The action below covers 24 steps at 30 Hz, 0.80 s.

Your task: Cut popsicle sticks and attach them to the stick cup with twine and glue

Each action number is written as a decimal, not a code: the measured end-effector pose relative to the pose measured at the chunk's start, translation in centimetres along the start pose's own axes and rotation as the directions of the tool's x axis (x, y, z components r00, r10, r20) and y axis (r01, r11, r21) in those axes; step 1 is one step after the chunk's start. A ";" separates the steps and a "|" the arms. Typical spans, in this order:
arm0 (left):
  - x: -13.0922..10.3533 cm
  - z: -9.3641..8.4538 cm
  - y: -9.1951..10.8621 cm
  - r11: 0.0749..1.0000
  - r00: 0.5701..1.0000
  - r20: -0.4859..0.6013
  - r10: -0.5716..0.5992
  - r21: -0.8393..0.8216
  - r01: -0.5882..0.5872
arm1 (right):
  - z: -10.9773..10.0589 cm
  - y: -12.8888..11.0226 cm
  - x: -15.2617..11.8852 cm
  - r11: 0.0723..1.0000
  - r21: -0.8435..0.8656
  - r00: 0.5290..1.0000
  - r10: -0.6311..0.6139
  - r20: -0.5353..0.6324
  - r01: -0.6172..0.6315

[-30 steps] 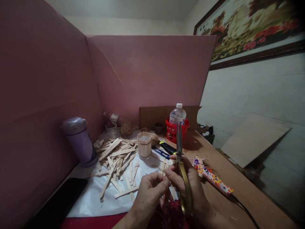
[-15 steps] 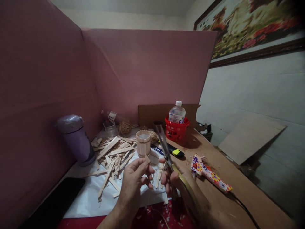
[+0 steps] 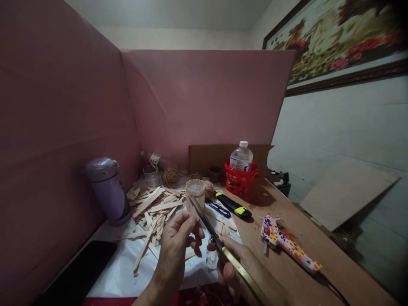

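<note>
My right hand (image 3: 234,257) grips a pair of scissors (image 3: 218,244) with yellowish handles, its blades pointing up and to the left. The blade tips reach the fingertips of my left hand (image 3: 178,242), whose thumb and forefinger are pinched on a small piece of wooden craft stick. Most of that piece is hidden behind the blades and fingers. Just beyond stands a small round cup (image 3: 200,196) built of craft sticks, partly covered by the scissors. A loose heap of craft sticks (image 3: 156,208) lies left of it on a white sheet (image 3: 111,272).
On the left stand a purple tumbler (image 3: 108,193) and a black phone-like slab (image 3: 83,272). Behind are a twine ball (image 3: 171,175) and a red bucket (image 3: 239,182) holding a plastic bottle (image 3: 241,157). A utility knife (image 3: 234,205) and a flower-patterned glue gun (image 3: 290,244) lie right.
The scissors have tilted down and left, bringing their blades from upright, apart from my left hand, to its fingertips. The view has shifted slightly; my left hand keeps its pinch.
</note>
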<state>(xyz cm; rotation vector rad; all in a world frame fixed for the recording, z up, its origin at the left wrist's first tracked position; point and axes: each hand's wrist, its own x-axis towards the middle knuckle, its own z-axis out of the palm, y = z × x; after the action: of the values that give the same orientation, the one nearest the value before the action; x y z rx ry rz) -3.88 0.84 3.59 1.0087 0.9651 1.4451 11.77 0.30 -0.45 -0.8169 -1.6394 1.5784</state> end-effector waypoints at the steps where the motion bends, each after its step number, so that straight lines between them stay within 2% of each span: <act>1: 0.0 0.0 0.1 1.000 1.000 0.004 0.009 0.004 -0.009 | 0.1 -0.2 0.0 1.000 0.001 1.000 -0.003 -0.004 0.003; 4: 0.0 -0.3 0.7 0.997 0.996 -0.034 0.080 0.018 -0.080 | 0.3 -0.7 -0.2 1.000 0.004 0.999 -0.013 -0.033 0.013; 8: 0.2 -0.8 2.1 0.972 0.955 -0.184 0.232 0.000 -0.236 | 0.2 -0.3 -0.6 1.000 0.023 0.997 -0.001 -0.073 0.002; 11: 0.6 -1.1 2.6 0.963 0.936 -0.243 0.253 -0.029 -0.268 | 0.1 0.6 -0.6 0.999 0.044 0.996 -0.004 -0.085 0.008; 15: 0.7 -1.0 2.7 0.965 0.939 -0.247 0.241 -0.042 -0.259 | 0.1 1.2 -0.5 0.999 0.049 0.998 -0.020 -0.054 0.022; 20: 0.5 -0.9 2.9 0.962 0.939 -0.244 0.243 -0.059 -0.265 | 0.0 0.6 -0.7 0.999 0.032 1.000 0.003 -0.008 -0.002; 24: 0.5 -0.9 3.1 0.962 0.943 -0.223 0.246 -0.067 -0.266 | 0.1 0.4 -0.7 0.999 0.020 1.000 -0.028 -0.013 0.028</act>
<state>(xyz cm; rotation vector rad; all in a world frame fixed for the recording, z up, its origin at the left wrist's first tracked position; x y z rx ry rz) -5.74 0.98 6.22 0.9474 0.9298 1.8299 12.04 -0.28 -0.88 -0.7892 -1.6165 1.5649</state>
